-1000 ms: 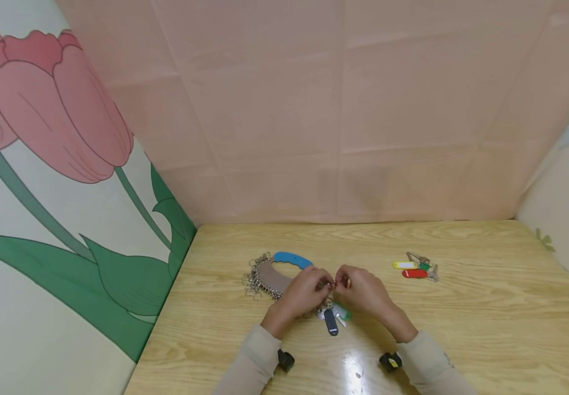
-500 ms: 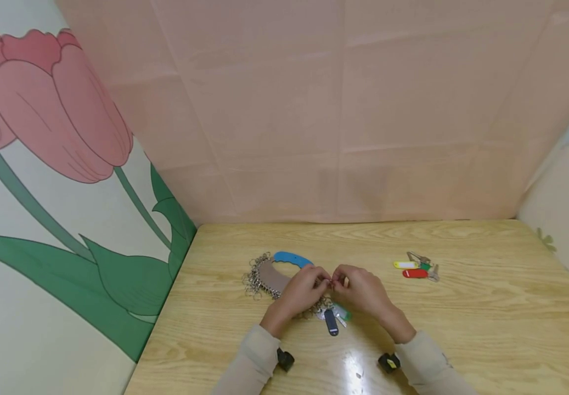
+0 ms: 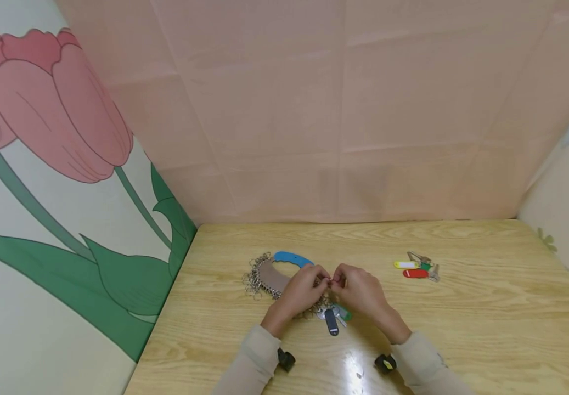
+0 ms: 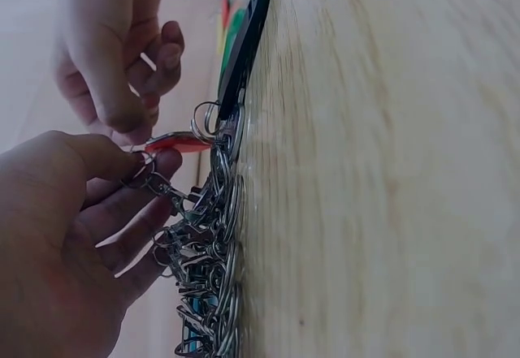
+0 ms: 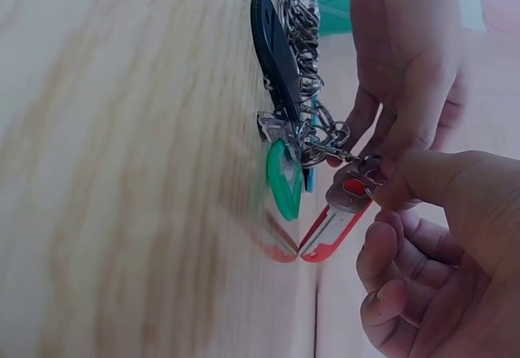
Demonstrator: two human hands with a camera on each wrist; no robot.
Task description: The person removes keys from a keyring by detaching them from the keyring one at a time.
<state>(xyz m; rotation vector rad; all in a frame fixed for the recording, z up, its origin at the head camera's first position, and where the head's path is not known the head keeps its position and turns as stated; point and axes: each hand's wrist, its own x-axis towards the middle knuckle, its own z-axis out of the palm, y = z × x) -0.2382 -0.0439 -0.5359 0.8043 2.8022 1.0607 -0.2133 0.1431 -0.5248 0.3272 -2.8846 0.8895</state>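
A curved brown holder (image 3: 268, 277) with a blue handle (image 3: 291, 259) and many metal rings lies on the table. My left hand (image 3: 301, 293) pinches a small ring (image 4: 140, 171) at its right end. Opposite it, fingertips touching or nearly so, my right hand (image 3: 363, 291) pinches the ring of a red tag with a key (image 5: 345, 191), seen in the right wrist view. Below the hands lie a dark tag (image 3: 331, 322) and a green tag (image 3: 343, 312) with keys. Whether the two rings are linked is hidden by the fingers.
To the right on the wooden table (image 3: 486, 329) lie a yellow tag (image 3: 405, 265), a red tag (image 3: 415, 273) and a green tag (image 3: 426, 266) with keys. A pink cloth (image 3: 338, 109) hangs behind; a tulip-printed panel (image 3: 67, 219) stands at the left.
My right hand and forearm have shifted slightly left, and its fingers have changed their bend at the ring. The left hand has barely moved. The holder and loose tags stay in place.
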